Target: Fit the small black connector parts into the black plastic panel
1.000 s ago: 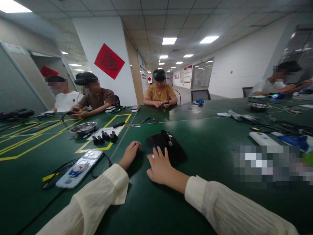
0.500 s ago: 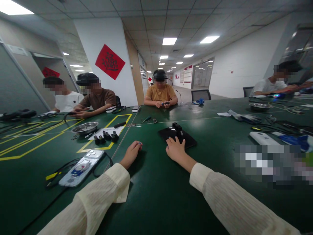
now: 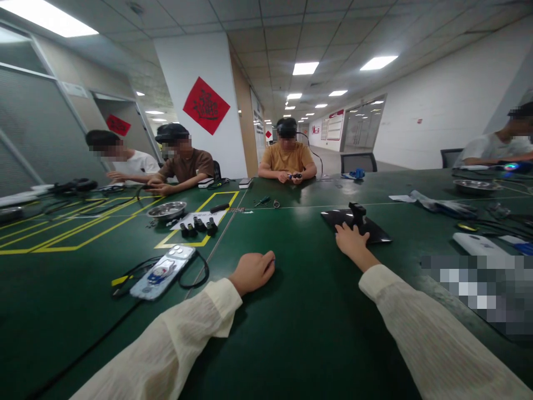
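My left hand [image 3: 255, 272] rests on the green table, closed, its fingers curled. A tiny bluish bit shows at its fingertips, too small to name. Farther right, my right hand [image 3: 353, 241] reaches out over a flat, glossy black panel [image 3: 378, 232] with an upright black bracket [image 3: 357, 214] on it. The fingers of that hand lie spread on the panel's near side, close to the foot of the bracket. The fingertips are partly hidden against the dark surface.
A phone in a patterned case [image 3: 164, 272] lies with cables left of my left hand. Beyond it are several black cylindrical parts [image 3: 200, 225] and a metal bowl [image 3: 166, 210]. At right lie a white object [image 3: 478, 244] and plastic bags [image 3: 443, 205]. A person in a yellow shirt [image 3: 287, 158] sits opposite.
The view has turned left, shifting everything rightward. My right hand and the black panel have slid farther right over the table. My left hand stays closed and has come slightly nearer.
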